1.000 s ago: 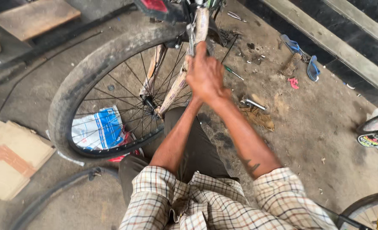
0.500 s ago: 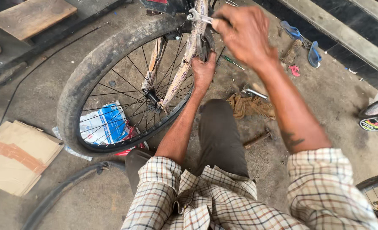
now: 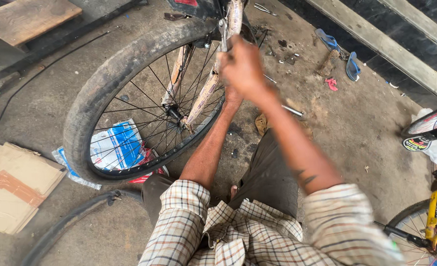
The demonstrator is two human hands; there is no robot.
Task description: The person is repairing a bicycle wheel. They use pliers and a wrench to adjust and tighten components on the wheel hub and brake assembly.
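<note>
Only the head view here, so everything is placed off the bicycle wheel, which stands upright on the concrete floor in a paper-wrapped frame. The right hand is up at the wheel's top right edge, its grip closed around a metal tool that sits against the frame tube. The left hand is mostly hidden right under the right one, just beside the rim, so I can't tell if its grip is closed or what it has. Behind the spokes there's a blue and white plastic bag on the floor. Left of the wheel lies flattened cardboard, and below it a loose tyre curves along the floor. Well to the right of the wheel are blue sandals and part of a yellow bicycle.
</note>
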